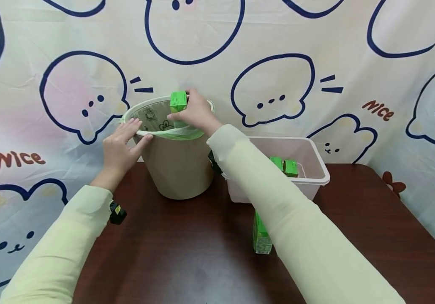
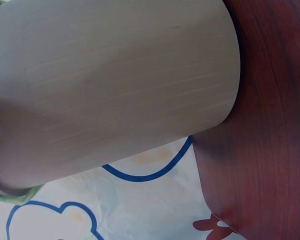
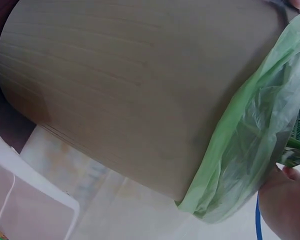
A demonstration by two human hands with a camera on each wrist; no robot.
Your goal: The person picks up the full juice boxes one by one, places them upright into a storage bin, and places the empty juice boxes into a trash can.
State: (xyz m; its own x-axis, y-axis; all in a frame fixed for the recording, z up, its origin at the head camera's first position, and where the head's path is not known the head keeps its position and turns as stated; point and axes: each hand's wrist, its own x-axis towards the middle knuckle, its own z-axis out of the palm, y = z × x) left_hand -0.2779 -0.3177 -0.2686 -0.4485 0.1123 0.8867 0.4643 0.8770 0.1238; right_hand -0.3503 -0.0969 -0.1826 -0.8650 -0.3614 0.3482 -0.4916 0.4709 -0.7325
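While right fingers [image 1: 192, 96] pinch a green box [image 1: 178, 101], the backdrop [image 1: 187, 78] reads "Nice".

Over the bin [image 1: 179, 169], drop path is partly taken: right hand [image 1: 196, 112] with green carton [image 1: 178, 101] at the far-right side of the mouth, left hand [image 1: 120, 147] on the near-left rim. Room between them over the mouth's left half. Liner [image 1: 179, 134] bunches along the near rim, snag point. Bin-to-tub [image 1: 308, 181] gap is narrow. Right sleeve [image 1: 297, 219] crosses above tub's left part; tub reachable from its right. Tabletop [image 1: 183, 253] open between sleeves; second carton [image 1: 262, 242] sits near of tub.
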